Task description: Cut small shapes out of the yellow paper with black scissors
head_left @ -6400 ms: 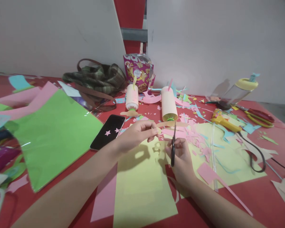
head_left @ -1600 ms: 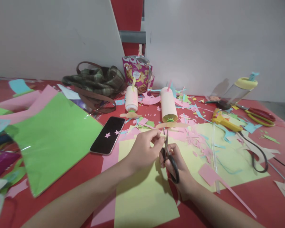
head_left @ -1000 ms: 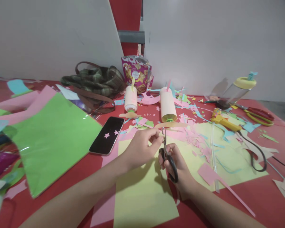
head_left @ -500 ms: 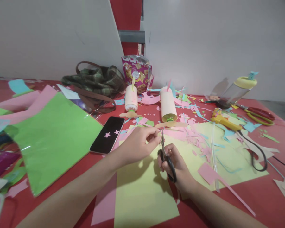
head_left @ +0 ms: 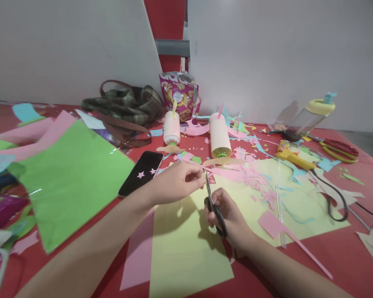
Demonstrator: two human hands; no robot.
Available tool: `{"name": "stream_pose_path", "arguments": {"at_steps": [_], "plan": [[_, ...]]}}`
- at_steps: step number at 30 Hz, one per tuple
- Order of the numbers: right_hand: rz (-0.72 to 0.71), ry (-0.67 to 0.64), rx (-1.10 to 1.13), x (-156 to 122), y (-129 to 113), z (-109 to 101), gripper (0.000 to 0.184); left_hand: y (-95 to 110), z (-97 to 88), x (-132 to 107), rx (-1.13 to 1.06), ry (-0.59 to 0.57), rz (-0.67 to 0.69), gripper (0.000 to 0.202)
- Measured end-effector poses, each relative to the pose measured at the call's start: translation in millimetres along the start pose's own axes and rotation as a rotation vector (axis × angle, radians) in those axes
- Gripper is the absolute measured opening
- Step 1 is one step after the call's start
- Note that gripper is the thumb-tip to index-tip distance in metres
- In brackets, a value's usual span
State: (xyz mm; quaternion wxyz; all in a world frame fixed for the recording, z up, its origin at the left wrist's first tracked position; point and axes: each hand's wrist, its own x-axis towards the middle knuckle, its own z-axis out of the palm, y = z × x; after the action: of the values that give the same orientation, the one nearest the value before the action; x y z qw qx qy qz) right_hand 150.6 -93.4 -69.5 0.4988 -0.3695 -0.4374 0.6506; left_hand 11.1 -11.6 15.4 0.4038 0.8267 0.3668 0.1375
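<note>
Holding scissors (head_left: 218,212) in right grip (head_left: 231,219) — blades narrower than a second ago, likely mid-snip — left grip (head_left: 178,182) pinched, contents unclear.

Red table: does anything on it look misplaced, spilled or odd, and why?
Two pink stars lie on the phone, an odd place for paper cut-outs. Loose pink scraps are strewn right of the scissors, some over yellow paper, which looks untidy.

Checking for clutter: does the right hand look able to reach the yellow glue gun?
Probably, with its scissors put down: only paper and a clear stick seem to lie between the right hand and glue gun.
</note>
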Motion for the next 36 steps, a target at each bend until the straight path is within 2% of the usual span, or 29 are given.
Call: {"name": "stream_pose_path", "arguments": {"at_steps": [14, 19, 22, 26, 28, 36], "plan": [[0.061, 0.013, 0.028, 0.5, 0.4, 2.4, 0.030, -3.0, -8.5, -2.8, -0.003, -0.117, -0.074, 0.022], [-0.056, 0.035, 0.070, 3.8, 0.8, 2.4, 0.032, -5.0, -6.6, -1.0, 0.036, -0.170, -0.029, 0.022], [-0.134, 0.093, 0.066, 3.9, 0.2, 1.6, 0.030, -6.0, -2.0, 0.8, 0.088, -0.236, 0.030, 0.021], [-0.138, 0.235, 0.055, 3.1, -1.9, 0.9, 0.026, -7.1, 7.6, 0.2, 0.124, -0.329, 0.058, 0.020], [-0.163, 0.262, 0.054, 2.8, -2.3, 0.5, 0.028, -7.7, 12.3, -0.6, 0.130, -0.346, 0.062, 0.018], [-0.147, 0.165, 0.068, 2.5, 0.6, 0.9, 0.034, -7.1, 17.1, -0.2, 0.200, -0.411, 0.108, 0.016]]}}
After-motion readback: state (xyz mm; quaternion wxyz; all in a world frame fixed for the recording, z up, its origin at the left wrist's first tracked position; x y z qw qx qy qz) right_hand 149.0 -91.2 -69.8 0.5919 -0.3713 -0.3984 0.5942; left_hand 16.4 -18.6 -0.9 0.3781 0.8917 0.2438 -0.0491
